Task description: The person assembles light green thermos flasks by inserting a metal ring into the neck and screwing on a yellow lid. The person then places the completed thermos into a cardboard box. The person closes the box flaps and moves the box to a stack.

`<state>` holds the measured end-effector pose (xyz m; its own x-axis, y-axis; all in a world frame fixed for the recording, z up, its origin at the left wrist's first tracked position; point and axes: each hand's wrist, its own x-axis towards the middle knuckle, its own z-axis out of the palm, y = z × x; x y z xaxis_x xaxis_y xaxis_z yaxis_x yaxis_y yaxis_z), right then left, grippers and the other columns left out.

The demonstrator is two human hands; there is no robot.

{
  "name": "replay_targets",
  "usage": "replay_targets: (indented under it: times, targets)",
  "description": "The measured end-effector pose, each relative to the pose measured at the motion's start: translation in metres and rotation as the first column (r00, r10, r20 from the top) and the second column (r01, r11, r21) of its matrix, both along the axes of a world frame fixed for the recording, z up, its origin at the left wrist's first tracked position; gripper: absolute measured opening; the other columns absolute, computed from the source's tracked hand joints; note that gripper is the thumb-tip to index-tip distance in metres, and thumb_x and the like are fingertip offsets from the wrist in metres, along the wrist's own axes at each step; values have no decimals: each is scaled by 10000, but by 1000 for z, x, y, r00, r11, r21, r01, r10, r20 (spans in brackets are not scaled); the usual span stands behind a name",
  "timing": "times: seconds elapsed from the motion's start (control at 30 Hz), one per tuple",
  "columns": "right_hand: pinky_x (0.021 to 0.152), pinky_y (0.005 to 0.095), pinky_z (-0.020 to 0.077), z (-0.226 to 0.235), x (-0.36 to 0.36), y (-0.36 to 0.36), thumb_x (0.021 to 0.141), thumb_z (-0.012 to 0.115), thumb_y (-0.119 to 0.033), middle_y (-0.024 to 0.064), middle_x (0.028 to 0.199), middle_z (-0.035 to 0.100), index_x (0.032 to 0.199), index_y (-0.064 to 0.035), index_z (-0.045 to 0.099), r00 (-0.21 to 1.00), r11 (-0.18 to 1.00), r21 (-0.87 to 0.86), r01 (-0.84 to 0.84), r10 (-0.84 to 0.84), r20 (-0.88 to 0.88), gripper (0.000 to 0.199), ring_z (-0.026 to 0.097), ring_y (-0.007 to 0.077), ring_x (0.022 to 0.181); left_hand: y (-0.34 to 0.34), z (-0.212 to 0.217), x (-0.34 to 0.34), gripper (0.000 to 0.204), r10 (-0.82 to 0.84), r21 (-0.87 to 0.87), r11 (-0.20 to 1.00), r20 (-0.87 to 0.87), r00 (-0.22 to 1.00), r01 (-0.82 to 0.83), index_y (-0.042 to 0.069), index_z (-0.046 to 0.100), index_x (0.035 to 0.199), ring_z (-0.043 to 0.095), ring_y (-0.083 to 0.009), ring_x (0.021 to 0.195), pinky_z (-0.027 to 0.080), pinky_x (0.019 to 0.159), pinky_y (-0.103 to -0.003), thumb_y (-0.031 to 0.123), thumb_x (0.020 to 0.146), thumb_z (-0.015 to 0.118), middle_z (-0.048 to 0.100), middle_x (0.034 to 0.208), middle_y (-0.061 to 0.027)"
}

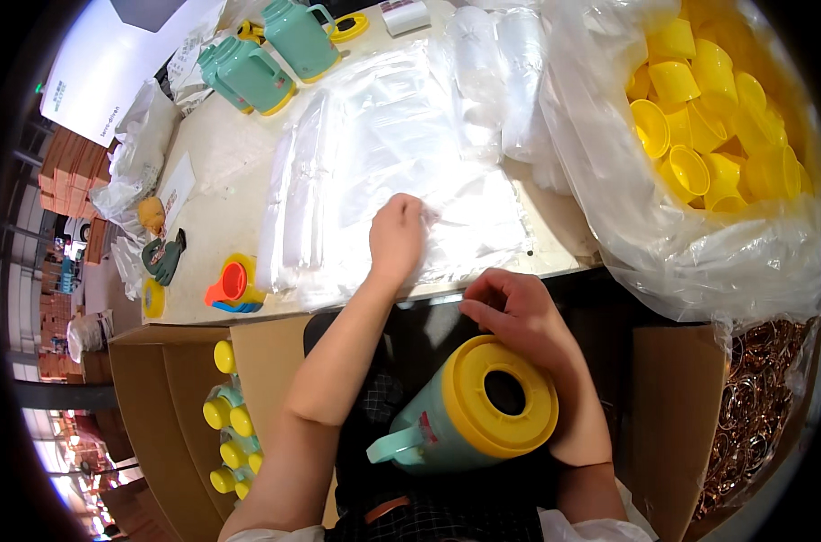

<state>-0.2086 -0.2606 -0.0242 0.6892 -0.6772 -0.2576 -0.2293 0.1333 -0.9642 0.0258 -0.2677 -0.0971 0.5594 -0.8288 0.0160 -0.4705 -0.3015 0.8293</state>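
Observation:
My left hand (399,237) is closed in a pinch on the clear plastic bags (374,135) stacked flat on the table, at the near part of the pile. My right hand (510,305) has its fingers curled toward the thumb, just off the table edge; what it holds, if anything, is hidden. Below it, a teal insulated jug (438,425) rests tilted on my lap, against my right forearm. Its yellow ring-shaped end (460,388) faces up, with a dark round hole in the middle. The jug's handle points left.
More teal jugs (298,41) stand at the table's back left. A plastic-lined bag of yellow cups (672,81) is at the right, above a carton of coppery wire parts (758,406). Yellow-capped bottles (219,413) fill a carton at lower left. Tape rolls (239,282) lie by the left edge.

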Motion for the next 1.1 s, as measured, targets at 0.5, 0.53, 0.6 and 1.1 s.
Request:
replay_targets:
  times: [0.5,0.53,0.6,1.1]
  targets:
    - [721,277,536,-38,-20,7,892,647,34,77,917,708,882,-24,632,882,809,-363,462,-375,285,61,654,148,798,105,84,-56,164,-269,-289,957,-887,375,2,62,577,995,616,-133,793,488,742,-243,220,1025,550,618,830,-31]
    - [727,291,544,-63,-37,1,889,649,34,83,942,706,881,-36,626,781,718,-325,616,-499,376,74,658,161,803,111,92,-43,165,-285,-307,951,-917,280,-34,67,570,1002,606,-134,769,477,708,-236,230,1022,557,592,792,-19]
    - [727,300,553,-84,-61,-7,909,631,11,79,970,682,925,-57,604,433,607,423,673,-787,440,75,645,169,775,130,62,-11,112,-532,-454,838,-805,263,304,65,567,1040,527,-89,726,444,662,-244,125,952,603,532,760,10]
    - [988,388,454,-84,-37,245,908,707,-146,203,1285,574,1341,36,486,996,992,-122,-12,22,88,518,574,344,1179,364,66,-61,827,-6,156,988,83,997,-7,10,368,1407,607,-435,1011,524,851,-475,85,700,792,557,1142,-195]
